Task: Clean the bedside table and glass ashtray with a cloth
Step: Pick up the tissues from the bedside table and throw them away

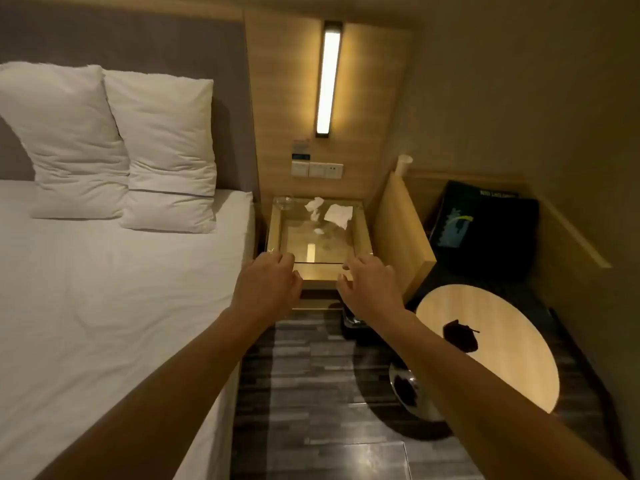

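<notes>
At the table's front edge, the left hand (272,277) and right hand (369,284) hang empty, fingers loosely curled, holding no cloth. The table (360,230) carries crumpled tissues (337,213), probably to be cleared before wiping. The ashtray (284,201) sits at its back-left corner.

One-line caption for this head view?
Both empty hands, left and right, reach toward the glass-topped bedside table bearing crumpled tissues and ashtray.

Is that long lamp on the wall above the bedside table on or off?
On. The wall lamp glows bright white and casts warm light on the wooden panel around it.
</notes>
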A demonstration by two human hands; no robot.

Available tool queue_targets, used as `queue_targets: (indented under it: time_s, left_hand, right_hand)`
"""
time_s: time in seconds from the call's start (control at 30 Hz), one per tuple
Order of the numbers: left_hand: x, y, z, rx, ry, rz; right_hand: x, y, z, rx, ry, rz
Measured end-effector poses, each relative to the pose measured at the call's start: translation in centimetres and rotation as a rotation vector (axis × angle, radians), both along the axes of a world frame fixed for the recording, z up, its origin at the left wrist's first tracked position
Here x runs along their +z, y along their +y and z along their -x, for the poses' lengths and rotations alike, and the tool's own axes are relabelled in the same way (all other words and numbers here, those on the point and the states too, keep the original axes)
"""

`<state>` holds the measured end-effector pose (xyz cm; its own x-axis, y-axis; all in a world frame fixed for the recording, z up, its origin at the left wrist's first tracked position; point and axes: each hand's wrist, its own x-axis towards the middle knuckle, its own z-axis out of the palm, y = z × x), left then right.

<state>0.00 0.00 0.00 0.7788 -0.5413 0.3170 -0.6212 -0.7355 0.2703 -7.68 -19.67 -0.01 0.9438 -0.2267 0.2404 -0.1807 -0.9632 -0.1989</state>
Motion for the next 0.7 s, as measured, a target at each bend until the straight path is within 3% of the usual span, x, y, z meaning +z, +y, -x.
queue_targets:
  time_s: [0.4,0.7]
  left_hand:
    - [-3.8,-1.1,-4.3,-0.040,0.094,-0.094]
    - [-7.1,-6.6,-11.4,-0.017,0.177,-0.159]
  right_hand:
    - [-4.0,0.7,-4.2,-0.022,0.115,-0.056]
    - [-7.5,-4.6,-12.2,-0.015,0.201,-0.093]
